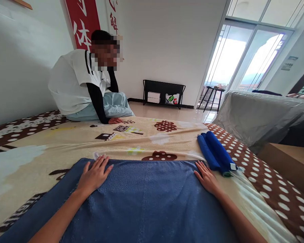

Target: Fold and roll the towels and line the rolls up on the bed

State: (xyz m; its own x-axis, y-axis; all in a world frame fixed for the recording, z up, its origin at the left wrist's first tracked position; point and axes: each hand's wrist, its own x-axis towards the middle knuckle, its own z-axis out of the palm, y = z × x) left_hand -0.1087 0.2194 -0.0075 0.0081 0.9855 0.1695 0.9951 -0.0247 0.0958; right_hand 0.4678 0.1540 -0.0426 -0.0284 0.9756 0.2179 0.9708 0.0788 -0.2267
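A large blue towel [147,199] lies spread flat on a patterned blanket [66,141] that covers the bed. My left hand [95,173] rests flat on the towel near its far left corner, fingers spread, next to a small white tag [96,155]. My right hand [206,177] lies flat near the towel's far right corner, fingers stretched out. Neither hand holds anything. Just beyond my right hand lie rolled blue towels [215,153], side by side on the blanket.
Another person in a white top [76,84] sits on the bed's far left, one hand [115,120] on the blanket. A grey-covered sofa [258,114] stands at the right, a black low shelf [163,92] against the far wall, a stool [212,96] by glass doors.
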